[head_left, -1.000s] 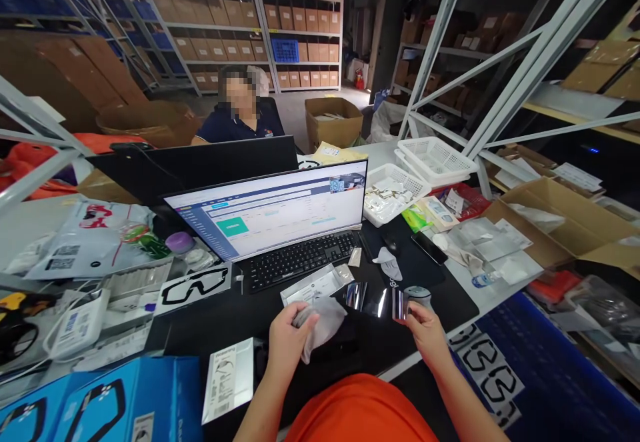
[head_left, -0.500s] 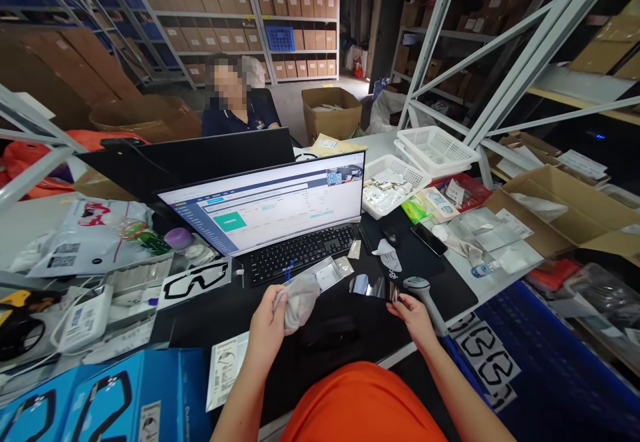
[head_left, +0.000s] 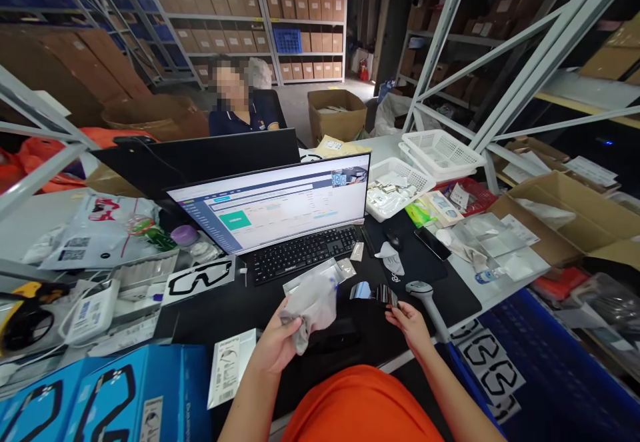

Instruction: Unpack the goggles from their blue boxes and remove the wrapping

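A light grey cloth [head_left: 315, 299] hangs from my left hand [head_left: 277, 341], pinched between thumb and fingers. My right hand [head_left: 409, 324] grips the right end of a dark mirrored lens [head_left: 369, 291] by its edge. The lens is held over the black desk mat, to the right of the cloth and apart from it. Partly behind the cloth lies a clear packet [head_left: 327, 270] with a white label. Just beyond the lens is another grey cloth [head_left: 389, 259], and a barcode scanner [head_left: 420, 289] lies right of my right hand.
A monitor [head_left: 280, 209] and keyboard [head_left: 300, 250] stand ahead. Blue boxes [head_left: 160, 389] and a printed packet [head_left: 231, 370] are at front left. White baskets [head_left: 440, 152], a phone [head_left: 433, 243] and an open carton [head_left: 565, 209] are to the right. A person [head_left: 237, 119] sits behind the monitors.
My left hand has moved slightly right and nearer to me, and the cloth now hangs more spread out, closer to the lens. My right hand still holds the lens. The view has shifted slightly.
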A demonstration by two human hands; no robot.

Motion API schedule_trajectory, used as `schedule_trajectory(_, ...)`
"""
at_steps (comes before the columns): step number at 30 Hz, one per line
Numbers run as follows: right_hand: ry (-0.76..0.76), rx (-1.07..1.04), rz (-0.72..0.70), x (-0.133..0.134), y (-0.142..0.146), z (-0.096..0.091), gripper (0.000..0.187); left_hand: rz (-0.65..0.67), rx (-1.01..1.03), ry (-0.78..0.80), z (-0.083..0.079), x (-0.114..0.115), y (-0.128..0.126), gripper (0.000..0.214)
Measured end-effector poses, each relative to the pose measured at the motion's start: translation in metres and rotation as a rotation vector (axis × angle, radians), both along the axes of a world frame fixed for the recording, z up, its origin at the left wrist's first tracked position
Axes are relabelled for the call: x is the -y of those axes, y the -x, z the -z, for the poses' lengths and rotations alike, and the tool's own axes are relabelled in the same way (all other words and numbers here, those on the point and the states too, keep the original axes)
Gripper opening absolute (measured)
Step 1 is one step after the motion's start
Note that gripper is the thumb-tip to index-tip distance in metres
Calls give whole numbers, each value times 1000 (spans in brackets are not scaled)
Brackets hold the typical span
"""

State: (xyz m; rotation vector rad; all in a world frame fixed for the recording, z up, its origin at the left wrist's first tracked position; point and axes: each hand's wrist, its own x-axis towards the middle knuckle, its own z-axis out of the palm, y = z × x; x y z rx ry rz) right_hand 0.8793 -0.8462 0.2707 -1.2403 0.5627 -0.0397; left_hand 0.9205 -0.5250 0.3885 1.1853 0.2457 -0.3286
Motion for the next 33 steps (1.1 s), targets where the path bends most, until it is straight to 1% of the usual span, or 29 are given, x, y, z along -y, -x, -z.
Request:
schedule_trajectory(1,0,7,5,1,0,-1,54,17,-2,-40,3,3,-2,52)
schedule_trajectory(2,1,13,10,2,1,-3,54,23,-8,-115,8,7,-4,44)
schedule_trajectory(5,9,23,31,7,4,-5,52,-39,-60,-353,33,15,-13,25)
schedule_trajectory(7,15,24,48,10,6,-5,52,-96,-83,-422,52,18,-16,19)
schedule_trajectory(9,20,21,63,12,9,-6,52,-126,-97,-470,68,17,-17,15)
schedule_trajectory(12,22,12,72,13,12,-7,53,-104,-98,-506,80,12,-12,18)
schedule_trajectory(17,31,13,52,9,12,-13,54,9,-30,-522,83,6,-6,49)
schedule_trajectory(19,43,25,43,7,10,-19,53,42,10,-538,82,8,-7,48)
schedule_trajectory(23,80,72,26,2,7,-35,52,93,171,-599,76,14,-13,33)
schedule_trajectory(24,92,87,17,0,6,-40,51,101,215,-625,75,15,-15,30)
schedule_trajectory(25,104,103,4,-2,6,-45,50,102,254,-657,74,16,-16,32)
schedule_trajectory(28,154,154,-37,-8,5,-64,44,48,320,-772,71,18,-15,54)
schedule_trajectory(30,192,190,-58,-13,4,-75,35,20,376,-888,68,19,-10,64)
schedule_trajectory(33,268,276,-111,-22,4,-91,21,91,535,-1008,55,23,5,77)
